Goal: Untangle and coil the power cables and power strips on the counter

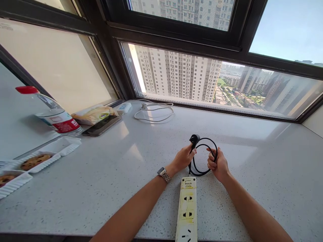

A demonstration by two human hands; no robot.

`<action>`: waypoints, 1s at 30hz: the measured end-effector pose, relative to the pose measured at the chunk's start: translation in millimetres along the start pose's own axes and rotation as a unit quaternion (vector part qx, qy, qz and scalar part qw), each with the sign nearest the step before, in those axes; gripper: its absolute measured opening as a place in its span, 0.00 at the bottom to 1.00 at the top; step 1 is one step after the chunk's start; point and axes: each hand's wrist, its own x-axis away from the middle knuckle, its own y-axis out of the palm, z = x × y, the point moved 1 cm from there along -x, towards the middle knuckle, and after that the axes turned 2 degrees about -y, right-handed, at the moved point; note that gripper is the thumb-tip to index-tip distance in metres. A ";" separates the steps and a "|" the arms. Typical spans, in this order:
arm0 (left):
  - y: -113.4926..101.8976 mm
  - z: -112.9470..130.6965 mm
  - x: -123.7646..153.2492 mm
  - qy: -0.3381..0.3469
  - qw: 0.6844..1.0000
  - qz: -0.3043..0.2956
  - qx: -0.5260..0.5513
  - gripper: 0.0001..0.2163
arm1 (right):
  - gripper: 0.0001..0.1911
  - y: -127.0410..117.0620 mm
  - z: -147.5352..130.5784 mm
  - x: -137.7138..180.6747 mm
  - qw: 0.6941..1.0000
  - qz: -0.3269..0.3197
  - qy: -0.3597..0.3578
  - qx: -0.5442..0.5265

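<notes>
While I am standing at the pale speckled counter (106, 174) under the window, I am holding the black cord (202, 169) of a cream power strip (187, 211) in both hands. My left hand (183, 158) is closing around the cord just below its black plug (194, 138), with the thumb and fingers pinching it so the plug is sticking up above my knuckles. My right hand (219, 164) is curling into a loose fist around the far side of the loop, and the cord is running through the fingers there. Between the two hands the cord is forming a round coil, lifted a little off the surface, and its lower end is dropping down into the top of the strip. The strip itself is lying flat on the counter just beneath my hands, stretching toward me between my forearms with its sockets facing up. A metal watch (164, 174) is sitting on my left wrist. Well off to the left, a water bottle (54, 116) with a red cap is lying tilted, near a dark phone (102, 125) and a snack packet (93, 114), and white trays (50, 153) with cookies are sitting nearer the edge. Back by the window, a white cable (153, 111) is lying coiled beside a small white adapter (124, 108).
</notes>
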 end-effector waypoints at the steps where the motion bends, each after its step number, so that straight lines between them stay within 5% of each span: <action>1: -0.2 -0.7 0.0 -0.008 1.000 -0.012 0.010 0.10 | 0.22 -1.7 0.2 -1.3 1.000 0.004 0.006 -0.003; 9: -1.5 -5.1 -3.2 -0.037 0.993 -0.068 0.090 0.24 | 0.22 -6.6 -3.4 -3.9 1.000 0.003 0.002 0.009; 17: -1.7 -2.3 -2.8 -0.026 0.994 -0.073 0.077 0.24 | 0.21 -7.5 -2.4 -4.6 1.000 0.004 0.015 0.004; 23: -1.5 11.7 4.3 0.058 0.983 -0.059 -0.166 0.17 | 0.27 -3.1 -4.3 -1.4 1.000 -0.022 -0.002 0.019; 30: 1.2 32.8 11.5 0.077 0.916 -0.081 -0.385 0.28 | 0.34 -2.5 -3.2 2.9 0.996 -0.021 -0.058 0.057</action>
